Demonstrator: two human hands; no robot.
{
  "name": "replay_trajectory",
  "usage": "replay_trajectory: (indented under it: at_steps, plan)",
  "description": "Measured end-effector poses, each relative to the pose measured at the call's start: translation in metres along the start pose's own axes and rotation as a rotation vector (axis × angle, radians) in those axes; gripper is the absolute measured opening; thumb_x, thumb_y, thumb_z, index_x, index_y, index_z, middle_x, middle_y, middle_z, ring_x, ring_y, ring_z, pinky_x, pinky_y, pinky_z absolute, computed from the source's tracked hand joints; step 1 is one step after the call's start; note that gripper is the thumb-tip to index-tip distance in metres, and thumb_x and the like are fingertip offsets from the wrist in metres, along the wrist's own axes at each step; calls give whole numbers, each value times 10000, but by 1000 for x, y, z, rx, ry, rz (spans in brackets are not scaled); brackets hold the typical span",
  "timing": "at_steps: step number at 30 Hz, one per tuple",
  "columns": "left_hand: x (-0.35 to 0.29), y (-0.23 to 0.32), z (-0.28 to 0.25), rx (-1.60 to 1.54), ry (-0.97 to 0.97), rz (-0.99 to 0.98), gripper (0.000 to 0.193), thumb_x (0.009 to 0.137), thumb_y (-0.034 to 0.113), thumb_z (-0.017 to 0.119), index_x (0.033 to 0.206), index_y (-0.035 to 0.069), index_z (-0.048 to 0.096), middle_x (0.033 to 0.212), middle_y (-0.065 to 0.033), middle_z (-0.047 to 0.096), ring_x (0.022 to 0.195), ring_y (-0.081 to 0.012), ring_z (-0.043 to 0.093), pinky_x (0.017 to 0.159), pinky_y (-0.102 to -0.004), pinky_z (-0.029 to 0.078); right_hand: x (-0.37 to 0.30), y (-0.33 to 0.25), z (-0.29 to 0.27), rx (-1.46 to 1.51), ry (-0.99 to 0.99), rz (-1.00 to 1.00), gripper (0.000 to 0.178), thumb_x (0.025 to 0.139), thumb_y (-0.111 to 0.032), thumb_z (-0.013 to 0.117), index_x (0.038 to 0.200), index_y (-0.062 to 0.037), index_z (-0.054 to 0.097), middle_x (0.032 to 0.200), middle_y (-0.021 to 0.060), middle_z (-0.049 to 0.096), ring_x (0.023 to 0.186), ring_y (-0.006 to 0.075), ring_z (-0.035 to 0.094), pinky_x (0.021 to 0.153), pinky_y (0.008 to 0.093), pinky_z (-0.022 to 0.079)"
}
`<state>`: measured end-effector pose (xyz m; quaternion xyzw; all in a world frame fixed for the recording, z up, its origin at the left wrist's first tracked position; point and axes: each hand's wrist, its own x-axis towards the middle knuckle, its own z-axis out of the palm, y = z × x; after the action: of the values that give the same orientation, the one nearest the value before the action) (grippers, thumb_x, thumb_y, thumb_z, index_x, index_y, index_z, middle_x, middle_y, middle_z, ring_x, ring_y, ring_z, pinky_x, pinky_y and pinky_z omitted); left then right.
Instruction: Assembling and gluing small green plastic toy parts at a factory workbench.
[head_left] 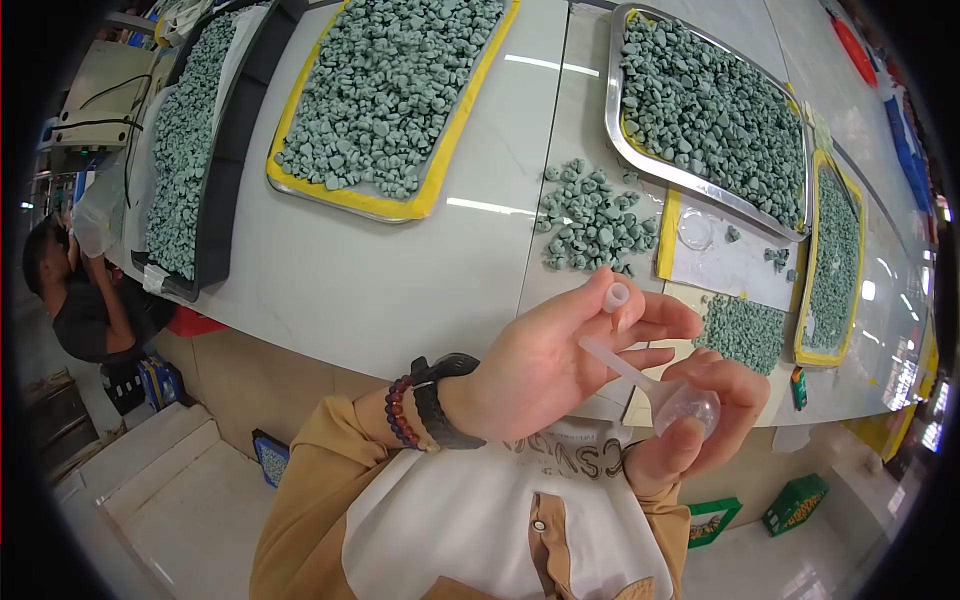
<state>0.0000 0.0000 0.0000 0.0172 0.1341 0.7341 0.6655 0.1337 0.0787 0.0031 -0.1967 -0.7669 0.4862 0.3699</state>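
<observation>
My left hand [535, 365] is closed, pinching a small whitish hollow cap [615, 296] between thumb and index finger; its other fingers are loosely bent. In my right hand [738, 385] is a translucent squeeze bottle [688, 408] with a round bulb and a long thin nozzle. The nozzle points up and left toward my left palm, with its tip uncapped below the cap. My right fingers and thumb wrap the bulb and hide part of it. Just beyond my hands, a loose pile of grey-green pebble-like pieces [597, 225] lies on the table.
Grey-green pieces fill a yellow-edged tray [432, 205], a metal tray [612, 110], a black bin [215, 230] and a narrow yellow-edged tray [800, 345]. A white sheet [720, 265] carries a clear round dish [695, 229]. Another person [85, 300] sits far left.
</observation>
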Motion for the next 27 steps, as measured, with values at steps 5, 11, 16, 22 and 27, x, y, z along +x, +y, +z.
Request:
replay_trajectory:
  at_steps: [5, 11, 16, 22, 27]
  plan:
    - [0, 0, 2, 17, 29, 1, 384, 963, 420, 271, 749, 142, 427, 1209, -127, 485, 1198, -233, 399, 1019, -399, 284, -1, -3, 4, 45, 65, 30, 469, 798, -364, 616, 967, 33, 434, 678, 87, 500, 504, 125, 435, 449, 248, 351]
    - [0, 1, 3, 40, 51, 5, 375, 976, 371, 229, 735, 135, 395, 1246, -187, 454, 1234, -270, 369, 1022, -425, 294, 0, -5, 7, 31, 130, 48, 434, 786, -356, 624, 918, 28, 473, 630, 80, 496, 492, 125, 426, 434, 248, 339]
    - [0, 1, 1, 38, 36, 10, 371, 976, 373, 230, 742, 139, 399, 1253, -198, 446, 1235, -269, 365, 1021, -422, 295, -2, -2, 2, 84, 92, 15, 413, 786, -337, 621, 932, 22, 477, 638, 85, 503, 491, 128, 427, 429, 247, 337]
    - [0, 0, 2, 34, 36, -2, 360, 976, 373, 234, 756, 148, 408, 1248, -195, 447, 1215, -256, 372, 1011, -411, 298, 1, 2, -1, 77, 26, -97, 408, 776, -307, 628, 942, 30, 470, 676, 93, 511, 488, 126, 419, 418, 249, 328]
    - [0, -3, 0, 28, 19, 16, 349, 975, 373, 244, 767, 153, 418, 1239, -185, 453, 1203, -244, 371, 1004, -403, 295, 3, 2, 4, 61, -31, -151, 418, 763, -282, 640, 951, 43, 456, 705, 98, 520, 484, 123, 412, 409, 250, 323]
